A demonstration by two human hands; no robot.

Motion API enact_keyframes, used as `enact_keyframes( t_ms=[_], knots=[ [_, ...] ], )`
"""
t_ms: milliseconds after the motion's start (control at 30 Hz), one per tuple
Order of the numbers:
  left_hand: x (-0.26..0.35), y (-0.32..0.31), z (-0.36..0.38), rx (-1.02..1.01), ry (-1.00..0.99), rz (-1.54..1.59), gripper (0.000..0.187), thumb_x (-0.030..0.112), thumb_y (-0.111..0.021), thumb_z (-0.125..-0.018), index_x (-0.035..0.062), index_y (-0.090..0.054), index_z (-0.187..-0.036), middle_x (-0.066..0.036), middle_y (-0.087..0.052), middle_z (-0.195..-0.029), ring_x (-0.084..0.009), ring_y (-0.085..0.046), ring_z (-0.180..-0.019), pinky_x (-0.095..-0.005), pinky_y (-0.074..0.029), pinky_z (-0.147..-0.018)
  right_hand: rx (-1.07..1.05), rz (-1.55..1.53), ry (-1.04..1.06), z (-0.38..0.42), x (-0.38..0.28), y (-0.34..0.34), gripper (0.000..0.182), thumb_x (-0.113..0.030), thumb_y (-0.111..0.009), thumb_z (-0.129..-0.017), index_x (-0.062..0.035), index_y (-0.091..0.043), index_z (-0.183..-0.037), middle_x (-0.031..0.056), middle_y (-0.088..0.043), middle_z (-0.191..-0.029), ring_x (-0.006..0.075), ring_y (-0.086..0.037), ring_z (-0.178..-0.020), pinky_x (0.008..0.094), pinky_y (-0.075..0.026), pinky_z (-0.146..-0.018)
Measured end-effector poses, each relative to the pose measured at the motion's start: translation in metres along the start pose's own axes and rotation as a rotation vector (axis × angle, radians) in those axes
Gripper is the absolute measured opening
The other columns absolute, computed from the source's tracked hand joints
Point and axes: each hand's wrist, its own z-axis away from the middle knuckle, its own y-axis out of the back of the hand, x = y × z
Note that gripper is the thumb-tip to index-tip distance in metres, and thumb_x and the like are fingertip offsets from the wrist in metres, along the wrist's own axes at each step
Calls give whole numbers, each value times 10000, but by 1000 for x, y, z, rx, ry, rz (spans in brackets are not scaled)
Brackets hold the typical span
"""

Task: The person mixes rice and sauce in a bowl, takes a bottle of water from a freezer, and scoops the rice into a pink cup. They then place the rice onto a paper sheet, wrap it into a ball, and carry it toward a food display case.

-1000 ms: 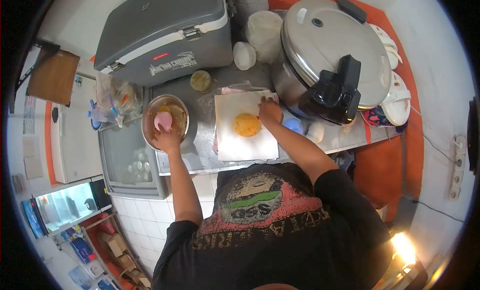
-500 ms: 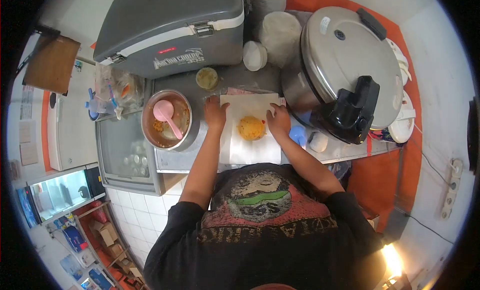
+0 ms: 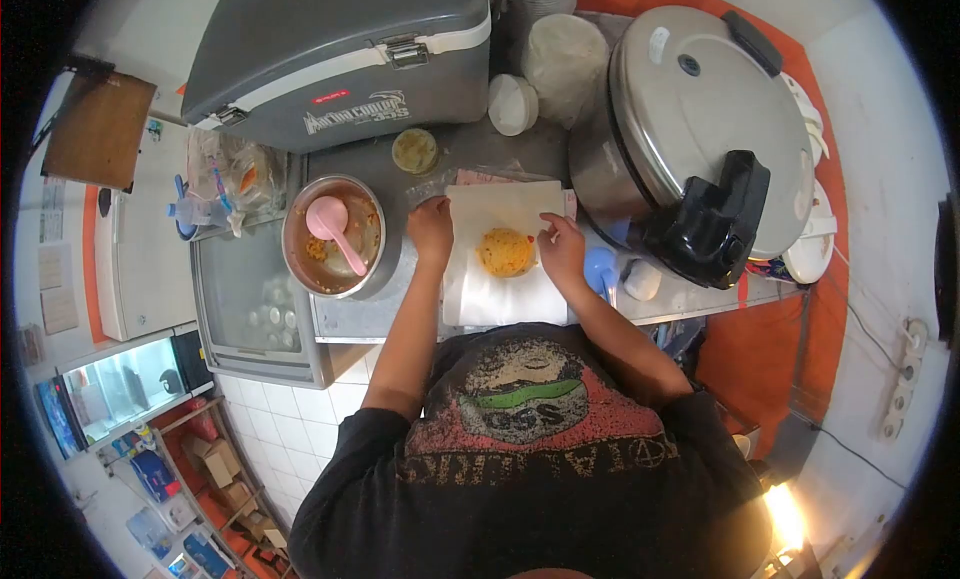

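A white sheet of wrapping paper [image 3: 490, 304] lies on the counter in front of me. On its middle sits a rounded mound of orange fried rice [image 3: 506, 253], with a small red bit at its right side. My left hand [image 3: 430, 231] is closed at the paper's left edge, its fingertips apparently pinching that edge. Just right of the rice, my right hand [image 3: 563, 249] rests over the opposite edge, thumb and forefinger apart. A metal bowl [image 3: 297, 254] stands left of my left arm, holding a pink ladle [image 3: 335, 231] and some rice remnants.
A big rice cooker [image 3: 630, 159] stands close on the right, and a grey cooler box [image 3: 345, 69] at the back left. Behind the paper are a small tub [image 3: 415, 151] and white bowls [image 3: 512, 105]. A blue-handled utensil [image 3: 601, 266] lies by my right wrist.
My left hand's thumb and fingers have drawn together at the paper's edge. My right hand has shifted slightly, staying beside the rice. The view has moved a little.
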Motion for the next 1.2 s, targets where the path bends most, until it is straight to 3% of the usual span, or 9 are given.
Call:
enact_keyframes(
  t_ms=[100, 133, 167, 267, 667, 800, 1033, 1133, 1200],
  knots=[
    [2, 13, 4, 196, -264, -21, 99, 136, -704, -779, 71, -737, -844, -118, -694, -794, -322, -645, -793, -410, -510, -717, -35, -39, 76, -17, -10, -14, 302, -38, -625, -753, -64, -684, -1048, 101, -619, -833, 239, -578, -728, 340, -487, -691],
    [2, 15, 6, 199, -266, -21, 99, 136, -704, -779, 71, -737, -844, -118, -694, -794, -322, -645, -793, -410, -510, -717, -93, -19, 154, -25, -13, -21, 312, -68, -635, -746, -77, -680, -1054, 109, -635, -910, 276, -583, -864, 379, -465, -807],
    [3, 17, 8, 108, -148, 57, 99, 132, -702, -786, 76, -737, -860, -113, -693, -806, -314, -636, -805, -409, -507, -722, -152, 0, 232, -33, -17, -27, 323, -97, -646, -740, -90, -676, -1061, 117, -652, -987, 314, -588, -1001, 419, -444, -923],
    [2, 23, 14, -3, 0, 144, 114, 127, -696, -799, 80, -733, -897, -121, -691, -826, -308, -631, -808, -413, -504, -724, -240, 41, 441, -54, -24, -47, 324, -130, -669, -724, -103, -685, -1047, 99, -643, -1072, 317, -546, -1084, 441, -409, -969],
    [-4, 33, 21, 21, -84, 147, 98, 120, -687, -789, 52, -726, -849, -138, -698, -905, -322, -643, -828, -401, -493, -786, -388, 301, 375, -72, -29, -61, 190, -212, -736, -697, -142, -667, -860, 27, -629, -937, 216, -579, -967, 418, -329, -891],
    [-4, 35, 19, 146, -259, 100, 68, 92, -702, -751, 43, -713, -797, -127, -707, -916, -292, -646, -877, -389, -478, -828, -370, 326, 374, -73, -13, -58, 196, -230, -740, -699, -129, -665, -849, 28, -641, -962, 217, -583, -956, 419, -327, -887],
    [11, 48, 18, 56, -203, 106, 97, 66, -674, -750, 47, -699, -842, -77, -693, -1023, -298, -581, -1019, -384, -435, -934, -394, 405, 389, -70, 8, -40, 166, -273, -662, -770, -140, -724, -846, 31, -676, -895, 230, -595, -967, 431, -332, -906],
    [49, 52, 16, 184, -369, -89, 140, 55, -656, -728, 66, -685, -865, -60, -683, -1014, -301, -578, -1011, -387, -425, -956, -442, 434, 398, -68, 9, -33, 168, -284, -640, -788, -158, -735, -845, 19, -677, -873, 226, -595, -964, 428, -335, -918],
    [65, 48, 13, -55, -675, 53, 147, 76, -631, -739, 75, -682, -877, -50, -673, -985, -287, -597, -971, -387, -457, -917, -447, 426, 439, -58, 8, -26, 164, -286, -637, -792, -165, -736, -841, 10, -677, -874, 223, -596, -954, 424, -337, -921]
  ],
)
